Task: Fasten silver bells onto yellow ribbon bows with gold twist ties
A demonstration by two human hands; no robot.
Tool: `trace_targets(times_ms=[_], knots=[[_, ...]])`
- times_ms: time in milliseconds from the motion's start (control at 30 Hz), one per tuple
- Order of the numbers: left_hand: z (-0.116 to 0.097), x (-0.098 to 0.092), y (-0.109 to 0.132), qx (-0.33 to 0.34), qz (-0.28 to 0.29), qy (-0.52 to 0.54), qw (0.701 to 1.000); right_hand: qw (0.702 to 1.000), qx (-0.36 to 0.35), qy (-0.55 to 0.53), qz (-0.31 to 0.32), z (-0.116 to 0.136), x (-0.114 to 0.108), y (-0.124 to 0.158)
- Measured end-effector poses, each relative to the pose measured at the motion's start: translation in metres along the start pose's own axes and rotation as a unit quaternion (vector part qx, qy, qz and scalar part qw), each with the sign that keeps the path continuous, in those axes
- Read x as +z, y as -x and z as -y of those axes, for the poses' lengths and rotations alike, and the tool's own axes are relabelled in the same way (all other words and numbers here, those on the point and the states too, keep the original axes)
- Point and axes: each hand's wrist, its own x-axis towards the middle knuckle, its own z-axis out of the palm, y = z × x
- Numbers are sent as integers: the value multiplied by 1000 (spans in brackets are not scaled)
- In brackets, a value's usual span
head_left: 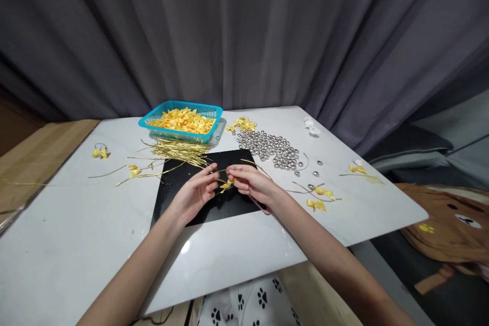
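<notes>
Over a black mat (206, 216), my left hand (196, 191) and my right hand (252, 182) face each other with fingers curled. A small yellow ribbon bow (226, 186) hangs between them on a thin gold cord (220, 170). The right fingertips pinch the cord near the bow. My left thumb and fingers close around its other side; their exact contact is partly hidden. Under my right wrist a thin pinkish edge (263, 208) shows, too covered to name. Behind the hands lies a bundle of gold cords (179, 151).
A blue plastic basket (212, 136) full of yellow bows stands at the back. Silver heart-shaped beads (267, 147) are heaped right of centre. Loose bows with cords (316, 205) lie on the right, another bow (100, 153) on the left of the white table (76, 224).
</notes>
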Motion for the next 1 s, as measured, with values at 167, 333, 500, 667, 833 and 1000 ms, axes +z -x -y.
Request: trace_targets(times_ms=[167,333,500,667,833,1000], knots=[[6,3,-1,18,-22,-105,994,998,-13,-56,-28,2,0,0],[14,0,-6,68,-110,-175,976,998,-2,-54,-45,1,0,-1],[15,-5,-7,80,-129,-161,975,997,-14,-52,-51,-1,0,-3],[16,-1,-5,71,-117,-201,970,997,-13,-55,-61,-2,1,-3],[17,-2,-7,84,-124,-198,969,996,-2,-57,-61,-4,2,-5],[18,-2,-7,98,-118,-183,971,996,7,-64,-55,-6,1,-5]])
